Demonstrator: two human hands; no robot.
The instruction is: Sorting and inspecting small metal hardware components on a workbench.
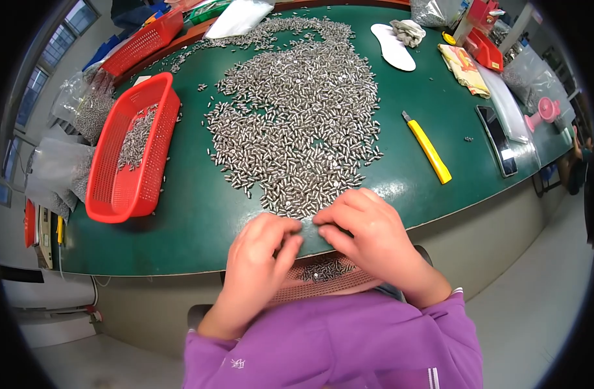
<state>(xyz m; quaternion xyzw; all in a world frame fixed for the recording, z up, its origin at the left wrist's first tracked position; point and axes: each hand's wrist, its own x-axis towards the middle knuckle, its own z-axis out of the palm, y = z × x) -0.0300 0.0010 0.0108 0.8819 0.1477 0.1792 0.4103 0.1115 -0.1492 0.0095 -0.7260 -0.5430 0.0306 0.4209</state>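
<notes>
A big heap of small silvery metal pins [297, 117] is spread over the green table, narrowing toward its front edge. At that near tip my left hand [261, 249] rests with curled fingers, its thumb apart from the forefinger. Facing it from the other side, my right hand [365, 223] is also loosely bent, with a gap between thumb and forefinger. No pin shows in either hand. Below the table edge, between my wrists, a pinkish-red perforated basket [329, 285] holds more of the dark metal pins; my hands partly hide it.
Left of the heap stands a red basket [148, 188] with some pins inside. On the right lie a yellow utility knife [430, 149], a phone [498, 141] and a folded cloth [464, 68]. A white insole [393, 48] is farther back. Clear bags of parts [93, 113] line the left.
</notes>
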